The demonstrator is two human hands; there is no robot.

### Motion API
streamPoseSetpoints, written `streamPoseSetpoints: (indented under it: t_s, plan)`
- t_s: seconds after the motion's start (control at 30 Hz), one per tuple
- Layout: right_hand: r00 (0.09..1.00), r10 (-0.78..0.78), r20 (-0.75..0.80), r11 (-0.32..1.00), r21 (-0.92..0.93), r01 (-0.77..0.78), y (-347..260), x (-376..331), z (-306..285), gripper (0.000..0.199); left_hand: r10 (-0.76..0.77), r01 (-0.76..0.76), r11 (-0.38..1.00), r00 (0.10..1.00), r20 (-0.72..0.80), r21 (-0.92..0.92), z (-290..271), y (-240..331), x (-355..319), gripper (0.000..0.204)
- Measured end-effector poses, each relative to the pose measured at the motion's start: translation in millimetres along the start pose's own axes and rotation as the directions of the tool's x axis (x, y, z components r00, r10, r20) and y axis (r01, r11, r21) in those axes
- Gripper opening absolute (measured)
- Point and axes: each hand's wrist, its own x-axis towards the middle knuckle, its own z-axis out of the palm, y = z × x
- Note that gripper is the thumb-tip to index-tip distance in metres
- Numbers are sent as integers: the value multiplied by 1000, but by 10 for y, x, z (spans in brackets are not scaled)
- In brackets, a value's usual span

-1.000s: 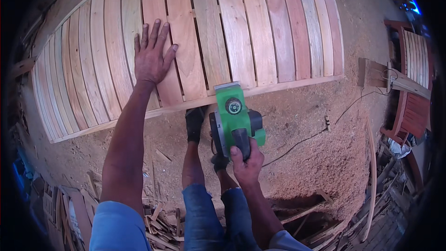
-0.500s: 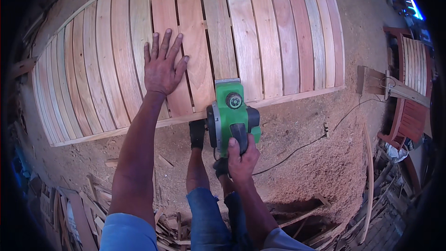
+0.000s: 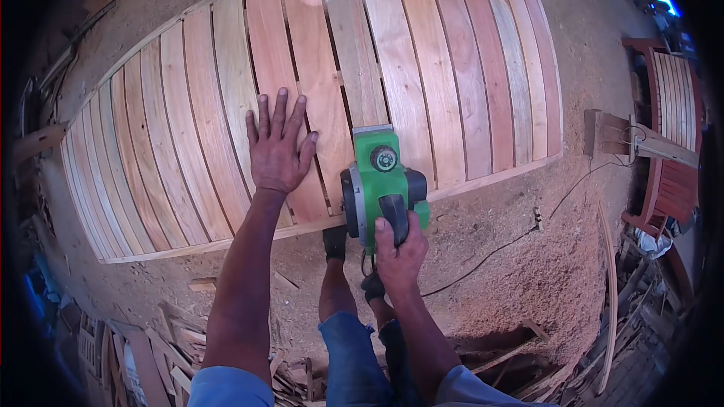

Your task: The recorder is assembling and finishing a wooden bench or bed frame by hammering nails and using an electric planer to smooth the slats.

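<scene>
A long panel of wooden slats [image 3: 200, 113], reddish and pale boards side by side with narrow gaps, spans the view. My left hand [image 3: 280, 152] lies flat on a reddish slat left of the middle, fingers spread. In my right hand [image 3: 400, 252] is the black rear handle of a green electric planer [image 3: 377, 188], fingers wrapped round it. The planer's front rests over the near ends of the middle slats, and its rear reaches past the panel's near edge. A ridged dark knob tops its front.
A power cord [image 3: 483, 260] runs right across the dusty ground. Wood shavings [image 3: 550, 279] are heaped at the near right, beside a long thin strip [image 3: 609, 294]. Scrap wood [image 3: 143, 354] lies at the near left. A red slatted bench [image 3: 671, 128] stands far right, near a wooden trestle [image 3: 603, 134].
The panel has shifted lower in the picture. My left hand sits slightly nearer the panel's close edge relative to the slats. The right hand keeps its grip on the planer, which stays near the same slats.
</scene>
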Motion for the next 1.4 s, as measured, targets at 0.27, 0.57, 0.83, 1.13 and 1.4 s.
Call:
streamPoseSetpoints:
  t_s: [0.27, 0.57, 0.83, 1.13, 1.4]
  plan:
    - [999, -33, -16, 999, -25, 33, -243, 460, 242, 39, -15, 16, 1000, 999, 46, -20, -75, 31, 43, 69]
    - [1000, 6, 2, 1000, 17, -6, -668, 1102, 514, 40, -35, 39, 999, 992, 118, -31, -101, 7, 78, 71]
    - [999, -12, -43, 1000, 3, 13, -961, 1666, 811, 45, -31, 41, 997, 989, 144, -67, -166, 1, 103, 70]
    - [994, -41, -103, 998, -53, 36, -1376, 2444, 1129, 59, -43, 64, 992, 982, 181, -112, -172, -16, 142, 70]
    - [975, -160, -153, 987, -54, 154, -1650, 3036, 1396, 64, -46, 74, 988, 978, 202, -135, -149, -50, 146, 69]
